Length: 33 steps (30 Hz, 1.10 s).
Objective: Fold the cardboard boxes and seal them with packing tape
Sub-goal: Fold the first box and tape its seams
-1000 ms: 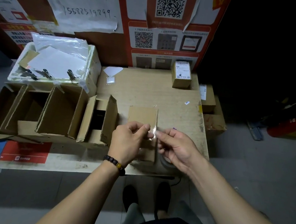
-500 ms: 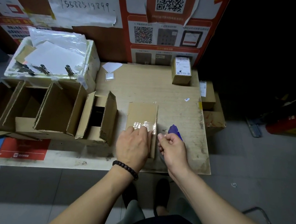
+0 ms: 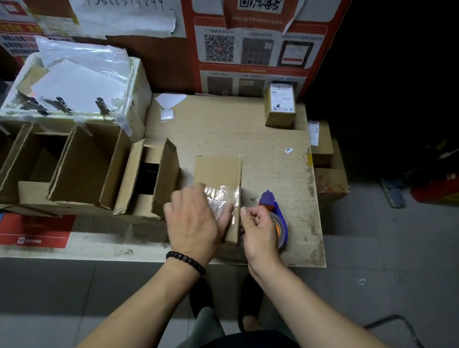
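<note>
Left hand flat, fingers straight, pressing clear tape onto one small box at table front; right hand curled, pinching tape at box's edge. One purple dispenser just beside. One labelled box far back.

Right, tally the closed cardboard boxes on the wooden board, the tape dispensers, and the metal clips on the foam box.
Closed cardboard boxes: 2, the one being taped and the labelled one
Tape dispensers: 1
Metal clips: 3
Total: 6
</note>
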{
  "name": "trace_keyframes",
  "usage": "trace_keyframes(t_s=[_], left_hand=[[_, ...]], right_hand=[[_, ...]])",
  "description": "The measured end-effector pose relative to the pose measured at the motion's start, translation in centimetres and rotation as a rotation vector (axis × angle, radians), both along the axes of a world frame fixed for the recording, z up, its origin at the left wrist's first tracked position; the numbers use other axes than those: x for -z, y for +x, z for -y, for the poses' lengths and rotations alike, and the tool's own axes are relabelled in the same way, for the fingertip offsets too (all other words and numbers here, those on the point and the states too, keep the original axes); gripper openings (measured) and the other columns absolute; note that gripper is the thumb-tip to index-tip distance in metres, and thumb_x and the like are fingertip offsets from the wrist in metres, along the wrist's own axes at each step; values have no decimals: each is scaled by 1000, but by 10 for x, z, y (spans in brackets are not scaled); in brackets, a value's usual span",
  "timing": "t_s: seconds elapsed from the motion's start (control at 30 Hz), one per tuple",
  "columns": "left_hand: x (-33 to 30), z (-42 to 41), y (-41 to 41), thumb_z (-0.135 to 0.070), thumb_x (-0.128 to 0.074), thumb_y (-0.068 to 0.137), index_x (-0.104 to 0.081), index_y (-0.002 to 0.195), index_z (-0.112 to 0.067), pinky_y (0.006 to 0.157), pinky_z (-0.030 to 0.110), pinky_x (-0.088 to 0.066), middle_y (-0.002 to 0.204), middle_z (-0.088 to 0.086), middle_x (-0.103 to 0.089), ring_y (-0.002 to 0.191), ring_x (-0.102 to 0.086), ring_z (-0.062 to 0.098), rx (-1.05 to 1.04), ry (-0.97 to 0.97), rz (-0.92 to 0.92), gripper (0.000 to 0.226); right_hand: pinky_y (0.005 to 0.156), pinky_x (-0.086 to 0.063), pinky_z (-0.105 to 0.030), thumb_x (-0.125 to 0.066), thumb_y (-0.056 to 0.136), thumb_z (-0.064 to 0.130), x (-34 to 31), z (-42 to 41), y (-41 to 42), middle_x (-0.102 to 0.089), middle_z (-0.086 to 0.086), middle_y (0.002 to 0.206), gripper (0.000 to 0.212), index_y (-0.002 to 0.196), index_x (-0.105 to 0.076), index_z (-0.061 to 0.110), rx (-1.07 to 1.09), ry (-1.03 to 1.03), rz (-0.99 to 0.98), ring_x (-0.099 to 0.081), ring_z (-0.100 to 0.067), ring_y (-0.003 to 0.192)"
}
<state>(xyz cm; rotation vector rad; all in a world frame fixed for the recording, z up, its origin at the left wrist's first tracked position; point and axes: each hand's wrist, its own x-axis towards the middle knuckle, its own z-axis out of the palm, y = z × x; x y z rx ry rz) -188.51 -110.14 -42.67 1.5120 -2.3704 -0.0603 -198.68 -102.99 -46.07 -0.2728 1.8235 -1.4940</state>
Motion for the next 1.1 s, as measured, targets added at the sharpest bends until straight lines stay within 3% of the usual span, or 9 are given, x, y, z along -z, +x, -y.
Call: trace_keyframes(t_s=[0.1,0.2,0.4,0.57,0.67,0.77,0.83,0.97,1.1], left_hand=[[-3,3,1,-77,-57,83,-47,136,-3,88,49,-47,130,15,-57,113,-54,38,-145,279,-61,92],[-1,16,-5,-75,-58,82,-46,131,-9,87,49,-52,120,12,-66,108,-63,37,-65,511,-314,83],[-10,35,-19,-80,-59,76,-49,121,-19,87,49,-53,118,5,-68,107,-64,35,-84,594,-367,77],[-13,28,-14,-87,-69,63,-46,130,-14,99,50,-50,131,8,-58,121,-56,34,-158,670,-422,102],[-10,28,-13,-70,-70,80,-46,129,-11,99,48,-47,132,11,-56,120,-53,38,-134,658,-425,81],[-10,27,-14,-59,-61,93,-44,126,-10,95,48,-45,132,14,-55,120,-51,40,-124,638,-382,62],[-14,26,-17,-66,-60,90,-43,131,-12,94,48,-47,137,11,-54,123,-49,38,-164,652,-360,71],[-12,32,-18,-85,-71,64,-42,138,-13,100,49,-48,138,9,-53,126,-50,35,-164,683,-355,106],[-4,39,-12,-67,-71,79,-45,133,-14,105,44,-42,134,9,-53,125,-50,35,-70,734,-381,80]], right_hand=[[76,-51,-43,-65,96,28,0,5,-1,-67,-14,85,15,85,-61,18,-7,0,10,-59,-22,80],[75,-49,-41,-64,99,25,-2,16,-8,-66,-11,84,15,87,-60,17,-4,4,27,-59,-21,79],[73,-45,-39,-62,101,31,-5,27,-20,-63,-9,84,17,95,-61,15,-17,-21,149,-55,-23,80],[79,-54,-39,-57,104,33,1,28,-15,-69,-11,97,16,106,-58,17,-62,44,303,-65,-22,91],[80,-55,-40,-53,105,33,3,28,-18,-71,-17,110,11,109,-55,23,-102,109,280,-68,-28,98],[88,-55,-40,-57,97,54,0,30,-20,-72,-11,118,32,114,-56,27,-115,83,347,-68,-24,107],[97,-54,-43,-59,91,67,0,31,-20,-72,-4,119,45,115,-56,29,-124,76,384,-67,-21,113],[61,-53,-27,-49,107,40,2,33,-20,-69,-14,113,24,121,-52,21,-74,102,387,-68,-21,94],[65,-55,-30,-57,102,49,-2,29,-24,-76,-10,114,29,120,-56,26,-69,52,496,-74,-22,97]])
